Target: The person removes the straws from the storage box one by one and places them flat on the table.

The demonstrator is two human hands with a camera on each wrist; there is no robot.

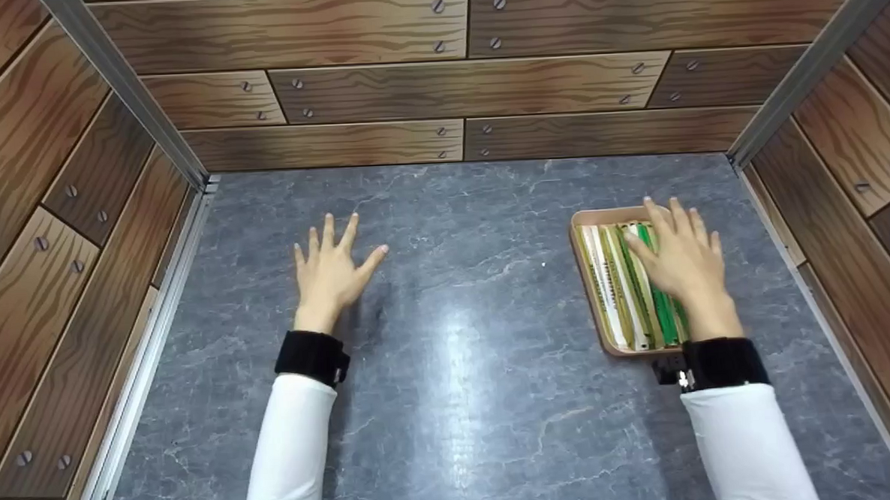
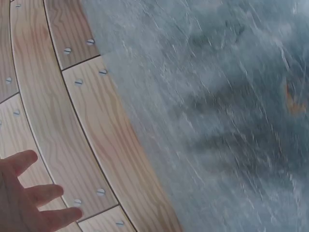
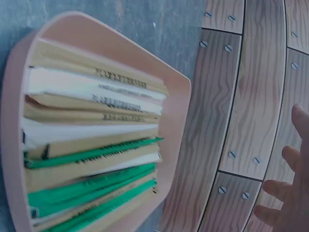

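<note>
In the head view my left hand (image 1: 331,274) is held above the grey table with its fingers spread and nothing in them. My right hand (image 1: 682,258), its fingers extended, covers part of the right side of a pinkish-tan tray (image 1: 591,334). Inside lie several long, thin stick packets (image 1: 618,287) in white, tan and green, side by side. Dark print shows on the packets (image 3: 96,106) in the right wrist view, where the fingers (image 3: 277,190) are apart from the tray. The left wrist view shows fingers (image 2: 46,193) at its lower left, holding nothing.
The grey marbled tabletop (image 1: 444,227) has a bright light reflection near its middle. Wood-patterned panels (image 1: 378,91) stand at the back and both sides, with metal rails (image 1: 134,106) at the corners. A tiny white speck (image 1: 543,264) lies left of the tray.
</note>
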